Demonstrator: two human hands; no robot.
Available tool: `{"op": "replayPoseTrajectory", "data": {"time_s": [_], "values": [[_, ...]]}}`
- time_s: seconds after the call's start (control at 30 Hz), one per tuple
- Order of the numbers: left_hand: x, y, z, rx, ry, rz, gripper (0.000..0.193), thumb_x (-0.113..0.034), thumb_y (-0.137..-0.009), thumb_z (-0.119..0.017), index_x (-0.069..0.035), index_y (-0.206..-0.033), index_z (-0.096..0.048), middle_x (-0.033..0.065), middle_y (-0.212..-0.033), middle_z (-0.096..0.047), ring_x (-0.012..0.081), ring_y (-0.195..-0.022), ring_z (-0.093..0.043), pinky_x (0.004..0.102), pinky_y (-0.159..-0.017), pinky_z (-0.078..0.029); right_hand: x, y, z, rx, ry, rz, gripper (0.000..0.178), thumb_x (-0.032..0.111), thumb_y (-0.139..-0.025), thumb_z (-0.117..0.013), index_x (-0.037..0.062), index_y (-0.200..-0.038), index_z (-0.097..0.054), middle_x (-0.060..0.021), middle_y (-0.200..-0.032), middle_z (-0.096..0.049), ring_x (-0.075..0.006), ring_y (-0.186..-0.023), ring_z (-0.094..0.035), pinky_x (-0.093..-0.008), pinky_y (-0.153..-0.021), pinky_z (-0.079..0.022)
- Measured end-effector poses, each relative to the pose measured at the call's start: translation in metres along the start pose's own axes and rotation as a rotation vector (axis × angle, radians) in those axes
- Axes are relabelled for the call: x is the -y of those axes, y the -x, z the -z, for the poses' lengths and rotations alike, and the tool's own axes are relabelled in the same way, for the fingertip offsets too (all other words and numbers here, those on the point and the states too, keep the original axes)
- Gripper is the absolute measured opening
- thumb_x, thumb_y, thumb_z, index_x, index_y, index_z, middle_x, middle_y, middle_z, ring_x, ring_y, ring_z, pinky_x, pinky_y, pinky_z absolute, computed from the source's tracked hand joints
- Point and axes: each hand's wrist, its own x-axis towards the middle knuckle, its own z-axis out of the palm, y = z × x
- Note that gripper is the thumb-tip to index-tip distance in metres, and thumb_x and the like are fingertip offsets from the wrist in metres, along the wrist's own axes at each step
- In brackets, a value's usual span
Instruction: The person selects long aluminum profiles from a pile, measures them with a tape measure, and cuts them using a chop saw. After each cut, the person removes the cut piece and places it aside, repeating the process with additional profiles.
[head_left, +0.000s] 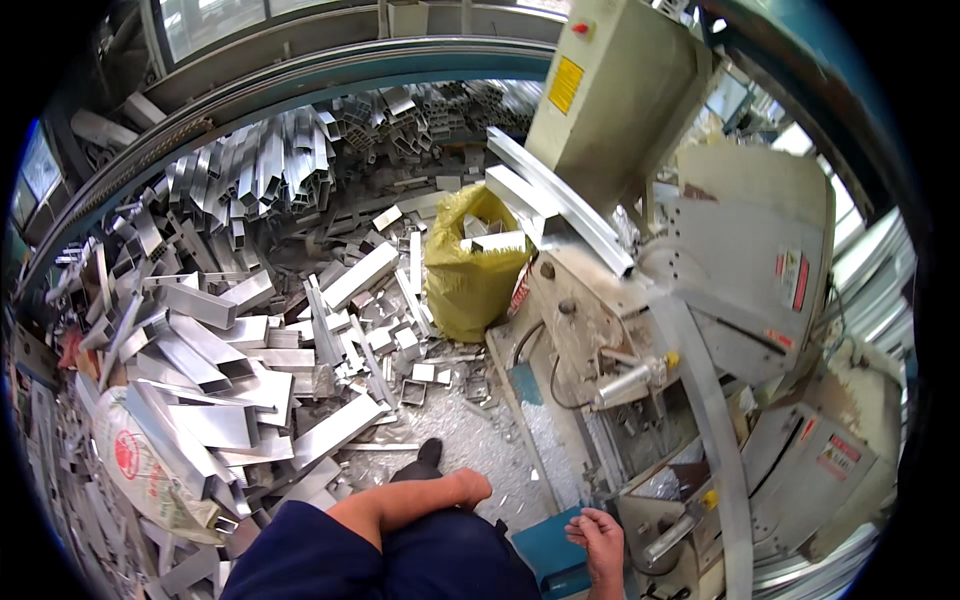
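The left hand [470, 487] hangs closed in a loose fist over the person's knee, holding nothing, well clear of the saw [740, 270]. The right hand [597, 532] rests at the saw bench's near edge, fingers curled and empty, just beside a blue pad [545, 560] at the bench's near left corner. A long aluminium bar [712, 420] lies along the bench, running from the near edge under the grey blade guard, likely laid there so the guard's blade can meet it. A second bar [560, 195] leans off the bench's far end beside a yellow sack [468, 270] of offcuts. Left of the bench, cut profiles [220, 360] are heaped across the floor, leaving only a narrow chip-strewn strip by the person's shoe [429, 452] for footing.
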Motion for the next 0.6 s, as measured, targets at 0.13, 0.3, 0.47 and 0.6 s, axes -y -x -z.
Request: {"op": "replayPoseTrajectory", "data": {"time_s": [0.13, 0.3, 0.47, 0.6], "values": [[0.036, -0.003, 0.004, 0.016, 0.089, -0.004, 0.03, -0.017, -0.073, -0.071, -0.006, -0.101, -0.071, 0.0176, -0.105, -0.069, 0.035, -0.1, -0.066, 0.0456, -0.08, -0.055, 0.075, -0.028, -0.056, 0.144, 0.227, 0.104, 0.032, 0.011, -0.09, -0.064, -0.0091, -0.115, -0.058, -0.0146, -0.097, -0.066, -0.0214, -0.086, -0.068, -0.0309, -0.074, -0.057], [0.107, 0.007, -0.012, -0.168, 0.336, 0.205, 0.029, -0.015, -0.073, -0.069, -0.005, -0.101, -0.071, 0.0176, -0.105, -0.069, 0.0339, -0.1, -0.067, 0.0435, -0.082, -0.055, 0.158, -0.098, -0.097, 0.185, 0.552, 0.26, 0.03, 0.014, -0.088, -0.068, -0.003, -0.112, -0.062, -0.0082, -0.097, -0.066, -0.0146, -0.087, -0.064, -0.0294, -0.077, -0.053], [0.198, 0.072, -0.077, -0.509, 0.712, 0.678, 0.037, -0.026, -0.072, -0.068, -0.007, -0.104, -0.068, 0.0185, -0.104, -0.068, 0.0364, -0.099, -0.065, 0.0454, -0.086, -0.052, 0.23, -0.189, -0.147, 0.211, 0.785, 0.514, 0.031, 0.016, -0.086, -0.069, -0.0009, -0.111, -0.065, -0.0077, -0.095, -0.068, -0.0142, -0.086, -0.064, -0.0296, -0.077, -0.052], [0.224, 0.127, -0.163, -0.563, 0.844, 0.958, 0.034, -0.023, -0.07, -0.065, -0.002, -0.097, -0.07, 0.0228, -0.102, -0.067, 0.038, -0.098, -0.064, 0.0457, -0.086, -0.052, 0.262, -0.282, -0.136, 0.054, 1.049, 0.649, 0.044, 0.026, -0.079, -0.073, -0.0019, -0.113, -0.063, -0.0128, -0.097, -0.069, -0.0213, -0.086, -0.067, -0.0332, -0.078, -0.053]]}}
